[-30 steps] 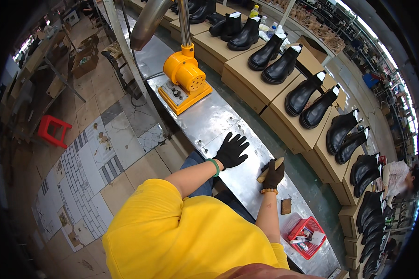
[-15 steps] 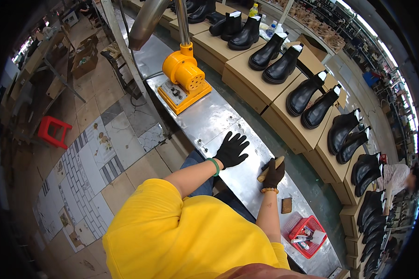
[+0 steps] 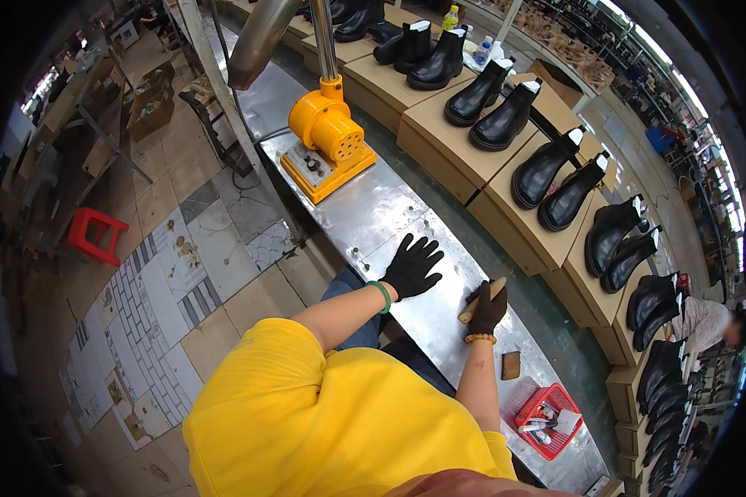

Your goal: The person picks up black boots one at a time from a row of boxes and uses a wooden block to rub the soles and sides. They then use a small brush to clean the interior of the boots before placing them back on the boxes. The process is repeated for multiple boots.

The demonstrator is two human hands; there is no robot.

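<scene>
My left hand, in a black glove, lies flat on the metal bench with its fingers spread and nothing in it. To its right, my right hand, also gloved in black, is closed around a tan wooden brush; both rounded ends of its back stick out past the hand, and its underside is hidden. A small brown block sits on the bench below my right wrist. Nearer to me stands a red plastic basket with tubes and small white items inside.
A yellow machine with a metal post stands on the bench's far left part. Beyond the bench runs a row of cardboard boxes bearing black ankle boots. A red stool is on the floor at left. Another person bends at far right.
The row of boxes and boots has shifted very slightly to the right. At far right, the other person has moved a little. My hands have stayed in place.
</scene>
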